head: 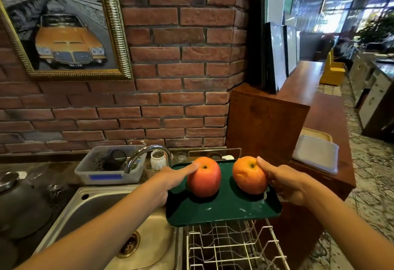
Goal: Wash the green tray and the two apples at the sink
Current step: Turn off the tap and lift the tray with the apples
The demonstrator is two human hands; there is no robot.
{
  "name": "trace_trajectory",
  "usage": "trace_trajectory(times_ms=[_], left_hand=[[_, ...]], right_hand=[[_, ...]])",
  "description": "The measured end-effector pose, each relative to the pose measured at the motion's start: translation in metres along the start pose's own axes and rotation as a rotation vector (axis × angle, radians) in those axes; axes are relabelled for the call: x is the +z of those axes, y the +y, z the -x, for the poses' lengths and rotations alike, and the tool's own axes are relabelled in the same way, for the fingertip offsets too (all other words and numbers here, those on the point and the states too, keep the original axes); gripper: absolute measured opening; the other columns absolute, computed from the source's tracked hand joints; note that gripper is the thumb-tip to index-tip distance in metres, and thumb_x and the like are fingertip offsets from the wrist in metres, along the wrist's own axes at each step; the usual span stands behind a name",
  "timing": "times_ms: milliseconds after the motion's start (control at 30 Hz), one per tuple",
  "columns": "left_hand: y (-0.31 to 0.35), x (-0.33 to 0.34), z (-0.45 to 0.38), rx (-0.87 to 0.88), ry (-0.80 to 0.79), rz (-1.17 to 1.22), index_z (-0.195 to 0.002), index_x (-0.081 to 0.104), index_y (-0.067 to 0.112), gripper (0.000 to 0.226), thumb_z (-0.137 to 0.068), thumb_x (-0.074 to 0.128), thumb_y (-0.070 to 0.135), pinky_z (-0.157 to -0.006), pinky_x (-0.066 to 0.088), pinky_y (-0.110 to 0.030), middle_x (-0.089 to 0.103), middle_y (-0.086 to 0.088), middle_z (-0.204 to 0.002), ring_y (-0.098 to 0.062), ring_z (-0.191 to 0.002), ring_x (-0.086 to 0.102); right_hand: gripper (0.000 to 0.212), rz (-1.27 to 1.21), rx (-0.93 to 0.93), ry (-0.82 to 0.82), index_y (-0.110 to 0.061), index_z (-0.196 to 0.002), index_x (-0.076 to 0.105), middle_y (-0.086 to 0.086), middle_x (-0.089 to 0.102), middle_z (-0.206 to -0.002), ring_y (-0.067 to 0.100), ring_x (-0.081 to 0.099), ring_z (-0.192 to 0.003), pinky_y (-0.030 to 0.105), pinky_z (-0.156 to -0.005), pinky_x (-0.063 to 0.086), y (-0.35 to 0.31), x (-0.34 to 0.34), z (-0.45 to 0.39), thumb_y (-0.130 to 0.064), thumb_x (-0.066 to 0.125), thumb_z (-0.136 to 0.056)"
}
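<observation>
One legible text — the number plate point(76, 65) of the yellow car in the framed picture point(64, 24) — seems to read "HA 108".

The fingers of the left hand point(168, 181) are hidden under the rim of the dark green plastic tray point(221, 208), as are those of the right hand point(283, 181), so the grip cannot be judged. The far rim of the tray is covered by the two red-orange apples point(204, 177). The white wire dish rack point(234, 246) and the steel sink point(110, 208) are cut off by the bottom edge. The dark round pot point(19, 203) is cropped at the left. The room beyond the wooden worktop point(328, 133) is blurred.
</observation>
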State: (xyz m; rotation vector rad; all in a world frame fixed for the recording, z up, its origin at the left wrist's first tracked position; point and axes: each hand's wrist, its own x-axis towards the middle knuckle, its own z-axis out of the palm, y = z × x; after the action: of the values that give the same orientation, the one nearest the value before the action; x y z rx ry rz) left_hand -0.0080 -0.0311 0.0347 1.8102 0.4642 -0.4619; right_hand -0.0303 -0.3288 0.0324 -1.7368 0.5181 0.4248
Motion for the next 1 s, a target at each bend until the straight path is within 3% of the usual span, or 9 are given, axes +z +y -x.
trace_trajectory(times_ms=[67,200,433,533,633,767,1000], left_hand=[[-0.001,0.004,-0.001,-0.015,0.002,-0.004,-0.150,0.033,0.012,0.118,-0.058,0.082,0.068,-0.091,0.044,-0.047,0.039,-0.016,-0.152,-0.040,-0.134,0.042],[-0.005,0.010,-0.006,-0.023,0.016,-0.020,-0.149,0.037,0.011,0.118,-0.057,0.083,0.068,-0.096,0.046,-0.048,0.042,-0.017,-0.150,-0.040,-0.132,0.044],[-0.001,0.014,-0.010,-0.061,0.003,-0.036,-0.148,0.038,0.011,0.111,-0.062,0.080,0.067,-0.081,0.042,-0.043,0.042,-0.018,-0.149,-0.039,-0.131,0.045],[-0.001,0.014,-0.010,-0.078,-0.012,-0.040,-0.147,0.039,0.013,0.120,-0.052,0.080,0.073,-0.083,0.046,-0.045,0.045,-0.019,-0.147,-0.040,-0.127,0.048],[-0.004,0.014,-0.013,-0.075,-0.026,-0.031,-0.140,0.046,0.014,0.135,-0.027,0.078,0.082,-0.089,0.053,-0.048,0.056,-0.018,-0.133,-0.040,-0.113,0.059],[-0.009,0.012,-0.018,-0.057,-0.014,-0.060,-0.134,0.050,0.014,0.120,-0.040,0.075,0.085,-0.092,0.054,-0.053,0.061,-0.017,-0.124,-0.038,-0.107,0.062],[-0.007,0.011,-0.013,-0.059,-0.002,-0.069,-0.134,0.050,0.012,0.099,-0.063,0.073,0.075,-0.075,0.053,-0.043,0.059,-0.016,-0.125,-0.034,-0.106,0.060]], right_hand=[[0.094,-0.001,0.008,-0.002,-0.009,-0.124,0.058,0.017,0.060,-0.123,0.036,0.056,-0.112,0.047,-0.084,0.051,0.005,-0.002,-0.004,-0.072,0.068,-0.055],[0.096,-0.006,0.021,-0.008,-0.009,-0.126,0.058,0.019,0.059,-0.125,0.037,0.057,-0.114,0.045,-0.080,0.051,0.013,-0.005,-0.009,-0.073,0.068,-0.055],[0.099,-0.023,0.034,-0.029,-0.010,-0.131,0.054,0.020,0.054,-0.135,0.039,0.054,-0.120,0.042,-0.071,0.052,0.016,-0.009,-0.015,-0.074,0.066,-0.057],[0.101,-0.017,0.041,-0.042,-0.010,-0.133,0.053,0.021,0.053,-0.136,0.039,0.054,-0.119,0.041,-0.069,0.051,0.015,-0.009,-0.017,-0.075,0.065,-0.056],[0.101,-0.017,0.043,-0.051,-0.010,-0.136,0.050,0.021,0.052,-0.138,0.038,0.054,-0.116,0.040,-0.068,0.050,0.013,-0.007,-0.017,-0.074,0.063,-0.059],[0.104,-0.015,0.044,-0.060,-0.010,-0.136,0.051,0.021,0.052,-0.136,0.033,0.057,-0.105,0.041,-0.068,0.051,0.012,-0.006,-0.019,-0.076,0.063,-0.056],[0.094,-0.015,0.040,-0.065,-0.009,-0.132,0.054,0.020,0.054,-0.131,0.031,0.057,-0.099,0.042,-0.072,0.053,0.012,-0.004,-0.012,-0.072,0.058,-0.063]])
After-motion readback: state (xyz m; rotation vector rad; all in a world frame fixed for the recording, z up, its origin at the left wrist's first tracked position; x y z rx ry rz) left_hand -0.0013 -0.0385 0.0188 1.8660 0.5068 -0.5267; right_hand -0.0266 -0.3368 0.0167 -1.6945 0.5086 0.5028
